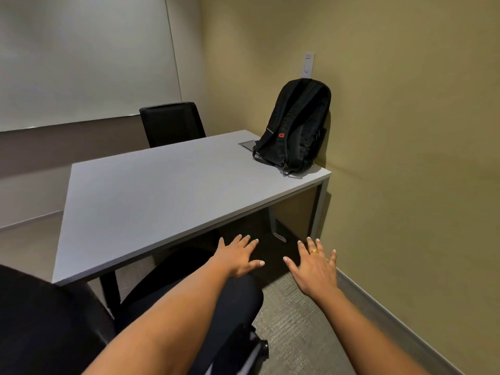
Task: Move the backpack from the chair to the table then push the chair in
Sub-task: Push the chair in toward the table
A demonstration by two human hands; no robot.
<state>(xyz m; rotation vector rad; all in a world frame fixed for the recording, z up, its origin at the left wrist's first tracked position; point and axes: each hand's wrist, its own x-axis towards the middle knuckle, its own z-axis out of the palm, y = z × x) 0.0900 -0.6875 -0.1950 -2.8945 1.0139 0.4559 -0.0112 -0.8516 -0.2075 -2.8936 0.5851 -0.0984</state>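
In the head view, the grey tabletop (167,190) runs diagonally from the lower left toward the far right corner of the room, its right end close against the olive wall (405,131). The black backpack (296,128) stands upright on that far right corner of the tabletop, leaning back against the wall, its straps facing the camera and its base just inside the tabletop's near edge. It partly covers a small recessed hatch (246,144) set in the surface. The rest of the tabletop is bare.

The near chair (235,307) sits in front of the tabletop's long near edge, its black seat partly under that edge at the left and otherwise out on the carpet (292,315). Carpet lies open between the chair and the wall on the right, and the space under the tabletop is dark and open as far as the metal legs.

The left hand (238,257) is open, fingers spread, its grip empty, resting on or just over the chair's front edge; contact cannot be told. The right hand (315,265), wearing a gold ring, is likewise open and empty, held over the carpet beside the chair. A second black chair (171,124) stands tucked in at the far side, below a whiteboard (81,58).
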